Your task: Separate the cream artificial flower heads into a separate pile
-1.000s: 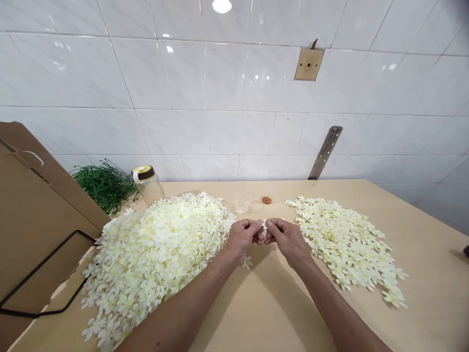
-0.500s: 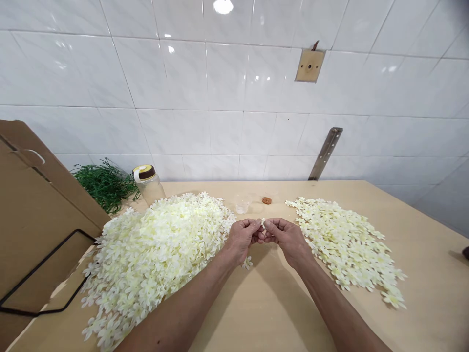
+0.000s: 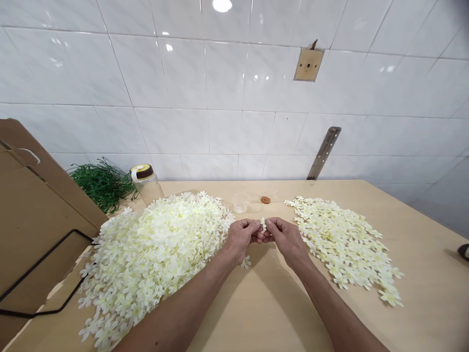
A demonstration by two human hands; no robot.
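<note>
Between the fingertips of both hands is a small white artificial flower (image 3: 263, 224), largely covered by the fingers. My left hand (image 3: 242, 235) is closed in a pinch on its left side. My right hand (image 3: 284, 237) pinches it from the right, and the fingertips of the two hands meet below. To the left rises a big heap of cream-white artificial flowers (image 3: 161, 249). A flatter spread of such flowers (image 3: 344, 239) lies to the right. One loose flower (image 3: 245, 262) sits just under my left wrist.
A clear bottle with a brown and yellow lid (image 3: 146, 185) stands behind the heap, beside green artificial stems (image 3: 102, 183). A cardboard box (image 3: 44, 210) and a black wire frame (image 3: 40, 274) are at left. Beyond my hands are a small clear dish (image 3: 241, 203) and a brown disc (image 3: 266, 200).
Slightly more of the white flower shows between my fingertips, and my right thumb has shifted a little to the right. The camera view has moved slightly.
</note>
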